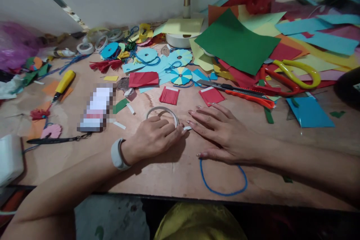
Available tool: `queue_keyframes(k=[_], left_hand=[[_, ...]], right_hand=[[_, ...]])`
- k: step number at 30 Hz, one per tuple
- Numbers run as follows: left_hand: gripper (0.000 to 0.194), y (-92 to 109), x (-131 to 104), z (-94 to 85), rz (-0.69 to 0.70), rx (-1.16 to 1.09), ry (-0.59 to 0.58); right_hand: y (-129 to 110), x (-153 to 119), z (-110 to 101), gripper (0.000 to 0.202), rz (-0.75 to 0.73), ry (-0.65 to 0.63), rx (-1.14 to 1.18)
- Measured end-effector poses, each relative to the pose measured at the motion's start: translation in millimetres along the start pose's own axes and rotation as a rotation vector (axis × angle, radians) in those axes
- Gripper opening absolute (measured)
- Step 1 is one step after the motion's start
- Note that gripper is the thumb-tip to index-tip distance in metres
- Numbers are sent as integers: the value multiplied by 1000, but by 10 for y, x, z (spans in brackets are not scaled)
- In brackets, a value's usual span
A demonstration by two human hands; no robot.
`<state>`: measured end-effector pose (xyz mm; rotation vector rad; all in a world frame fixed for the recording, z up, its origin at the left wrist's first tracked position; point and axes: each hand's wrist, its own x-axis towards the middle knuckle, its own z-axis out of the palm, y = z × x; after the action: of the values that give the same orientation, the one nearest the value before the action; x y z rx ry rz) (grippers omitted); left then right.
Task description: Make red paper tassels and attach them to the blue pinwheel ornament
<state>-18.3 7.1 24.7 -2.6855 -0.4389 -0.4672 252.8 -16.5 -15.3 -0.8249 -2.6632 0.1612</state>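
Note:
My left hand (pixel 154 133) is closed around a roll of tape (pixel 176 117) standing just above the tabletop. A short whitish strip of tape (pixel 187 128) shows between its fingertips and my right hand. Palm down, my right hand (pixel 225 131) lies on the table with its fingers spread. Under its thumb and wrist runs a blue cord (pixel 225 194), curving in a loop toward the front edge. Just beyond the hands are a fringed red paper piece (pixel 168 96) and a second red paper piece (pixel 212 96), each with a white strip along its top.
A box cutter (pixel 239 90) and scissors (pixel 298 73) lie at right near a blue paper piece (pixel 311 112). At left are a phone (pixel 97 107) and a yellow-handled tool (pixel 64 84). Coloured paper sheets (pixel 237 41), paper discs (pixel 181 76) and a fan (pixel 187 0) fill the back.

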Motion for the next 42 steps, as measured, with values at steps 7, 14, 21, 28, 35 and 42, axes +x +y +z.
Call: queue_keyframes(k=[7, 14, 21, 28, 35, 42], left_hand=[[19, -14, -35, 3, 25, 49, -21], [33, 43, -23, -24, -90, -6, -19], [42, -16, -123, -29, -69, -19, -151], [41, -84, -118, -71, -29, -144, -230], [41, -69, -76, -80, -19, -177, -242], [44, -75, -76, -65, 39, -129, -247]], right_hand=[[-9, 36, -42, 75, -42, -5, -66], [2, 52, -31, 77, -42, 11, -44], [14, 65, -38, 73, -60, 19, 29], [21, 60, -31, 70, -74, 30, -5], [9, 67, -30, 71, -77, 48, -1], [0, 90, -81, 73, -73, -2, -64]])
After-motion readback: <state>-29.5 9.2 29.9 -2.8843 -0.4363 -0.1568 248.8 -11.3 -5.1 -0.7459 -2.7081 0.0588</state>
